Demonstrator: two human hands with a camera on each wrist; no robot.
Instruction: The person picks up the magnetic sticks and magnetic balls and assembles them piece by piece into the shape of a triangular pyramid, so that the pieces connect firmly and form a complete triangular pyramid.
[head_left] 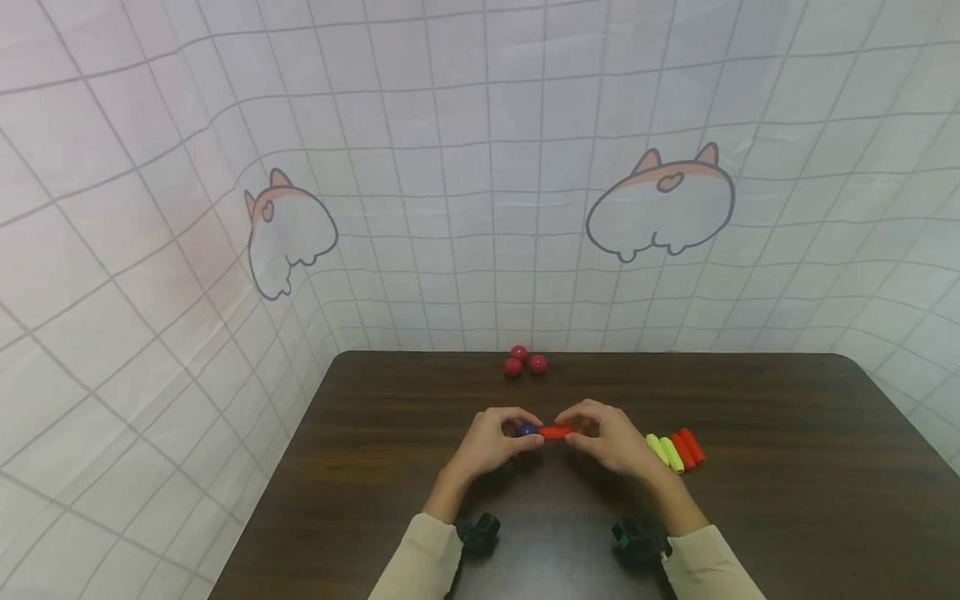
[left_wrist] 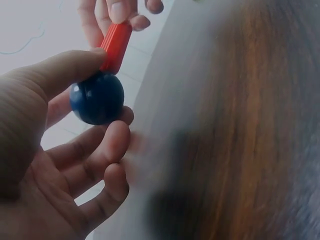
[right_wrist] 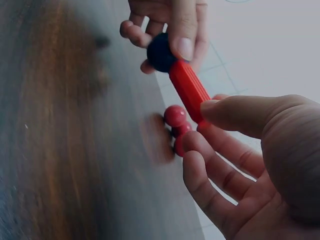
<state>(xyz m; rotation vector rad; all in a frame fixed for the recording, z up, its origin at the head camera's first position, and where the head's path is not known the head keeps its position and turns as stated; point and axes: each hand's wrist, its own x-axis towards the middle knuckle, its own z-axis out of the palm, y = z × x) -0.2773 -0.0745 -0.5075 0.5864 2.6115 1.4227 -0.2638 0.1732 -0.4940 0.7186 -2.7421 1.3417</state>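
Note:
A dark blue ball [left_wrist: 97, 98] touches one end of a ribbed red rod [right_wrist: 189, 87], and both are held above the table. My left hand [head_left: 487, 442] grips the ball between thumb and fingers, its thumb tip lying close to the rod's end. From the other side my right hand [head_left: 611, 437] pinches the rod's far end between thumb and fingertips. In the head view the red rod [head_left: 555, 432] lies level between the two hands, and the blue ball [head_left: 528, 430] is partly covered by the left fingers.
Three dark red balls [head_left: 513, 367] sit together at the table's back edge. Right of my right hand, yellow-green rods [head_left: 671, 455] and red rods [head_left: 692, 447] lie side by side on the dark wooden table [head_left: 360, 467]. A white gridded curtain [head_left: 450, 208] hangs behind.

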